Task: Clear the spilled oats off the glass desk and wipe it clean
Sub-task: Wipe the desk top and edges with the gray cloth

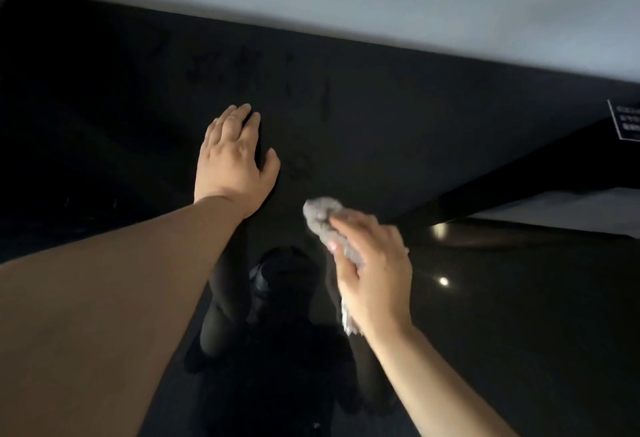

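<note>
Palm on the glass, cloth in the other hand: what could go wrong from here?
The left hand, laid flat on the glossy black glass desk, may leave fresh prints. The crumpled grey cloth gripped by the right hand sits nearer than the faint smears beyond the left hand, which might get missed.

Label [627, 123] half off the right edge, print illegibly blurred; cloth [320, 218] partly under right hand [377, 273]
</note>
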`<state>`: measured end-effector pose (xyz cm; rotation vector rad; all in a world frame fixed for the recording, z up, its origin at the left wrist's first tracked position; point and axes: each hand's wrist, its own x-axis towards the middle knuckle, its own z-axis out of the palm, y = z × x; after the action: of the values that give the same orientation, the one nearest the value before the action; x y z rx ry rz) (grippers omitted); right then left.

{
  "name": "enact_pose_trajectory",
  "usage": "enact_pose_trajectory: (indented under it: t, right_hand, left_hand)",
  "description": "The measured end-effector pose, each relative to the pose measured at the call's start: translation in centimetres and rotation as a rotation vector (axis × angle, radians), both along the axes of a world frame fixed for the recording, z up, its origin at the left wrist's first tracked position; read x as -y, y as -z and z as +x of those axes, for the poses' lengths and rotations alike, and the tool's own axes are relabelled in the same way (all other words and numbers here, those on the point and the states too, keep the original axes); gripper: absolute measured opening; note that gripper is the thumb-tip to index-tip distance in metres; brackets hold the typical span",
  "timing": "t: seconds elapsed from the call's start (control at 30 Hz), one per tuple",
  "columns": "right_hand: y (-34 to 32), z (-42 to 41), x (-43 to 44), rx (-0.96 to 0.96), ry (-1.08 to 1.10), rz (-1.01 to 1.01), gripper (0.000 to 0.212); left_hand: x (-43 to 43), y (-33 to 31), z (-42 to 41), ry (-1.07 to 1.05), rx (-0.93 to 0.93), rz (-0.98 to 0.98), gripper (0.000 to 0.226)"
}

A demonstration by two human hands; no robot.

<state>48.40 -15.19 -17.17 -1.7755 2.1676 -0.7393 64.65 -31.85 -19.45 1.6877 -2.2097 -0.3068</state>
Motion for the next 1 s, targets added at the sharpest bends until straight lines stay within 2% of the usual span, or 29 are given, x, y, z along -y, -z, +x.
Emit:
enact_pose_trajectory:
  t: [0.1,0.17,0.27,0.4,0.5,0.6,0.7,0.8,0.83,0.9,1.0]
  right_hand:
    - [-1.3,0.4,-3.1,0.192,-0.098,0.037,0.022]
    - [-2.1,-0.7,-2.0,0.233,-0.09,0.008,0.014]
    - [-1.6,-3.7,2.7,0.096,0.132,-0.116,0.014]
    - [0.7,-4.1,7.1,0.001,0.341,-0.126,0.025]
    - [1.1,-1.7,5.4,-0.068,0.308,-0.135,0.026]
    - [0.8,0.4,0.4,-0.08,0.164,-0.07,0.028]
    - [-0.5,1.6,-4.0,0.058,0.062,0.007,0.022]
    - [-2.8,1.0,-5.1,0.456,0.097,0.145,0.012]
    - [-3.4,0.3,-4.4,0.526,0.138,0.132,0.013]
    - [-4.1,-1.7,-1.4,0.453,0.227,0.032,0.014]
    - [-3.4,-4.3,4.7,0.152,0.291,-0.011,0.016]
  left_hand:
    - [-0.1,-0.1,0.0,-0.003,-0.006,0.011,0.057]
    - [-0.2,-0.1,-0.1,-0.005,-0.004,0.018,0.057]
    - [-0.2,-0.1,-0.1,-0.001,0.0,0.016,0.057]
    - [-0.3,0.1,0.1,-0.001,-0.004,0.006,0.057]
    - [-0.3,0.1,0.0,0.001,0.0,0.0,0.057]
    - [-0.4,0.1,0.1,0.014,0.008,0.009,0.059]
    - [-0.7,-0.5,0.5,0.098,0.01,0.061,0.059]
    - [-3.4,-1.7,2.2,0.199,-0.055,0.046,0.051]
    - [-5.3,-2.0,3.1,0.221,-0.063,0.016,0.05]
    - [-9.6,-2.2,5.1,0.242,-0.073,-0.007,0.05]
    - [-14.6,-1.4,7.5,0.239,-0.055,0.026,0.052]
